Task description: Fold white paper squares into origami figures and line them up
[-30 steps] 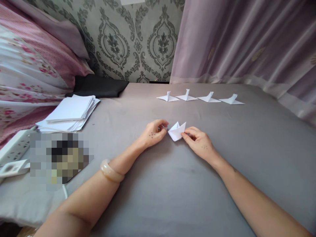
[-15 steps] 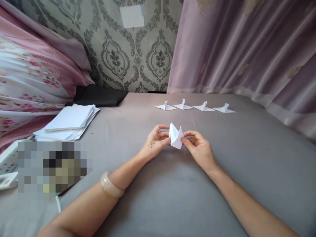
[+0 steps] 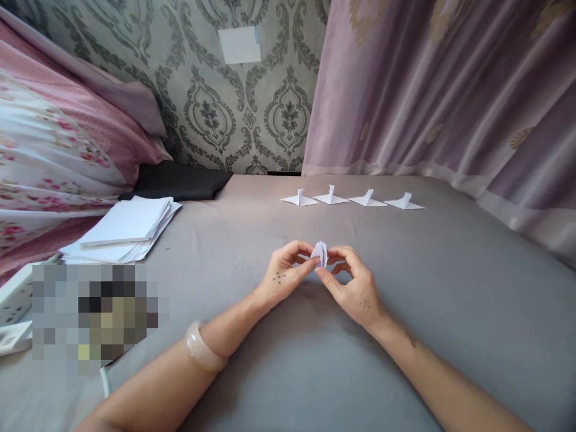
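Between my hands, above the grey sheet, is a small piece of folded white paper (image 3: 320, 253), standing upright with its layers close together. My left hand (image 3: 288, 270) pinches its left side, thumb in front and fingers behind. On the other side, my right hand (image 3: 353, 285) has its fingertips against the right edge, and its thumb is near the lower corner. The right fingertips are partly hidden behind the paper. Farther back, several folded paper birds (image 3: 369, 198) stand in a row with their wings spread.
A stack of white paper (image 3: 128, 222) lies at the left, in front of a black folded item (image 3: 180, 180). A white power strip (image 3: 18, 294) and a blurred-out patch are nearer. Pink curtains (image 3: 387, 90) hang at the right, and patterned wallpaper (image 3: 247, 108) is behind.
The paper's two raised points, spread apart before, are now pressed together and the piece is narrower. My right hand has moved left, closer to my left hand. The view has tilted up slightly.
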`<state>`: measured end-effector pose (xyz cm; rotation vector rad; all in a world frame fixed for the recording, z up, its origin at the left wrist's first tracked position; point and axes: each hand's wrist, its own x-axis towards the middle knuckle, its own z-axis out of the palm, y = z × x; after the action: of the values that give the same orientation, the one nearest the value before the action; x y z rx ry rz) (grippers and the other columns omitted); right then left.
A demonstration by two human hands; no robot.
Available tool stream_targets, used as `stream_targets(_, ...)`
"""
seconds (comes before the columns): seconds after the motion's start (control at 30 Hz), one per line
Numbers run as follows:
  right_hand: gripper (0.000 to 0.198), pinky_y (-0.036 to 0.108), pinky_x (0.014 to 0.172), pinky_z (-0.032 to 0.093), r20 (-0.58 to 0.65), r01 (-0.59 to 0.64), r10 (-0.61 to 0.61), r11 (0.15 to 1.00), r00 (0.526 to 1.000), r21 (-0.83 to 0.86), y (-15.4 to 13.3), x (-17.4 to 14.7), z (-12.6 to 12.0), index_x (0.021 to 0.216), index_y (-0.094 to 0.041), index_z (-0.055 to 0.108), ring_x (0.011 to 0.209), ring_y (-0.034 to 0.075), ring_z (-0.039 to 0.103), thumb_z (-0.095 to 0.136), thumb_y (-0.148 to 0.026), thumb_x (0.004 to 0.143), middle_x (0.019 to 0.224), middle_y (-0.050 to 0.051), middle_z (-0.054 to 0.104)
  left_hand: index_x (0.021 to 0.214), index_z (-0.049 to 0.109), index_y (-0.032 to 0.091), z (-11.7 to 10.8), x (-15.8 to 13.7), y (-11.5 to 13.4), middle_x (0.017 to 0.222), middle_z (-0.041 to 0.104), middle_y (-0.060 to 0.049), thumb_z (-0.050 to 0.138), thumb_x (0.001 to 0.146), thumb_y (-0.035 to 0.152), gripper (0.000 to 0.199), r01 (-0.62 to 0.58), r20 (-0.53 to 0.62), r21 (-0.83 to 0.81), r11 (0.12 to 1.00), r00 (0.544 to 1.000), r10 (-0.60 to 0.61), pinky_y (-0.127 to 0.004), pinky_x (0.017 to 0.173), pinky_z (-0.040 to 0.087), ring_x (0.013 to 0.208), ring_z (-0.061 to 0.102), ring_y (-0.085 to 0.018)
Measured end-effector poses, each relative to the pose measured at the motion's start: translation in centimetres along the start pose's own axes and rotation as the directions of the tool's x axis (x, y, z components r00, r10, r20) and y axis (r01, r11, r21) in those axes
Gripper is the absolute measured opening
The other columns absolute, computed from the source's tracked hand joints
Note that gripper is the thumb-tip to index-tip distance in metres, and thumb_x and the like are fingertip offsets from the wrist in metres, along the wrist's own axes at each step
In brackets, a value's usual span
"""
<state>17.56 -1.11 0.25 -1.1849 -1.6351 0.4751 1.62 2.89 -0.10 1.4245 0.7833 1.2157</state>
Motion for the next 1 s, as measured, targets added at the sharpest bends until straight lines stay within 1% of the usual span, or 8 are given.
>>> stream_targets(0.1, 0.030, 0.030, 0.070, 0.054, -0.059, 0.024, -0.026, 0.999, 0.998, -0.031, 0.1, -0.3, 0.1, 0.108, -0.024, 0.054, 0.078, 0.015, 0.062, 0.069, -0.026, 0.082, 0.097, 0.002, 0.063, 0.086, 0.064, 0.016, 0.0, -0.1, 0.2, 0.089, 0.067, -0.005, 0.070, 0.082, 0.027, 0.014, -0.128, 0.028, 0.101, 0.987, 0.992, 0.126, -0.027, 0.076, 0.050, 0.085, 0.064, -0.015)
stream_targets(0.27, 0.033, 0.029, 0.071, 0.053, -0.053, 0.185, -0.191, 0.978, 0.980, -0.093, 0.0, -0.4, -0.1, 0.111, -0.025, 0.052, 0.079, 0.014, 0.062, 0.064, -0.015, 0.082, 0.096, 0.001, 0.062, 0.088, 0.065, 0.016, 0.0, -0.3, 0.6, 0.093, 0.067, -0.007, 0.066, 0.085, 0.017, 0.004, -0.306, 0.094, 0.194, 0.932, 0.952, 0.292, -0.027, 0.077, 0.051, 0.090, 0.065, -0.016)
stream_targets(0.47, 0.038, 0.031, 0.075, 0.053, -0.064, 0.303, -0.315, 0.940, 0.947, -0.156, -0.1, -0.4, -0.3, 0.112, -0.022, 0.053, 0.089, 0.017, 0.062, 0.059, -0.003, 0.079, 0.100, 0.005, 0.063, 0.092, 0.064, 0.017, -0.2, -0.5, 1.0, 0.096, 0.066, -0.007, 0.061, 0.086, 0.010, 0.010, -0.473, 0.170, 0.328, 0.818, 0.881, 0.441, -0.027, 0.080, 0.053, 0.089, 0.065, -0.014)
stream_targets(0.57, 0.038, 0.034, 0.079, 0.054, -0.070, 0.344, -0.359, 0.924, 0.931, -0.167, 0.1, -0.5, -0.3, 0.111, -0.023, 0.054, 0.093, 0.018, 0.062, 0.055, 0.000, 0.080, 0.100, 0.006, 0.063, 0.095, 0.064, 0.018, -0.3, -0.7, 1.1, 0.098, 0.065, -0.007, 0.058, 0.087, 0.010, 0.013, -0.527, 0.213, 0.387, 0.756, 0.849, 0.483, -0.027, 0.082, 0.053, 0.090, 0.065, -0.014)
stream_targets(0.63, 0.039, 0.036, 0.082, 0.054, -0.060, 0.357, -0.372, 0.918, 0.926, -0.174, 0.2, -0.5, -0.4, 0.111, -0.024, 0.055, 0.094, 0.019, 0.063, 0.053, 0.000, 0.080, 0.100, 0.006, 0.064, 0.096, 0.064, 0.019, -0.5, -0.7, 1.1, 0.104, 0.063, -0.009, 0.058, 0.088, 0.011, 0.013, -0.546, 0.220, 0.440, 0.713, 0.835, 0.505, -0.030, 0.085, 0.053, 0.095, 0.064, -0.015)
stream_targets(0.77, 0.037, 0.039, 0.084, 0.054, -0.028, 0.363, -0.376, 0.910, 0.926, -0.200, 0.3, -0.6, -0.6, 0.112, -0.025, 0.055, 0.097, 0.021, 0.064, 0.051, -0.004, 0.083, 0.103, 0.008, 0.065, 0.093, 0.064, 0.020, -0.8, -0.5, 1.2, 0.127, 0.059, -0.013, 0.060, 0.087, 0.013, 0.010, -0.569, 0.246, 0.523, 0.635, 0.814, 0.527, -0.041, 0.098, 0.048, 0.118, 0.056, -0.023)
stream_targets(0.87, 0.037, 0.038, 0.083, 0.055, -0.020, 0.360, -0.372, 0.909, 0.928, -0.210, 0.3, -0.7, -0.6, 0.114, -0.025, 0.055, 0.096, 0.021, 0.064, 0.052, -0.005, 0.083, 0.102, 0.008, 0.065, 0.093, 0.063, 0.019, -1.1, -0.4, 1.5, 0.131, 0.059, -0.015, 0.060, 0.087, 0.013, 0.009, -0.587, 0.292, 0.499, 0.638, 0.806, 0.514, -0.046, 0.104, 0.044, 0.126, 0.053, -0.025)
stream_targets(1.0, 0.054, 0.035, 0.081, 0.055, -0.057, 0.327, -0.348, 0.918, 0.936, -0.222, 0.3, -0.8, -0.6, 0.129, -0.026, 0.047, 0.088, 0.018, 0.064, 0.056, -0.003, 0.080, 0.100, 0.005, 0.066, 0.094, 0.064, 0.019, -1.1, -0.4, 1.5, 0.127, 0.063, -0.014, 0.059, 0.088, 0.014, 0.010, -0.551, 0.280, 0.476, 0.686, 0.834, 0.476, -0.043, 0.099, 0.047, 0.118, 0.059, -0.023)
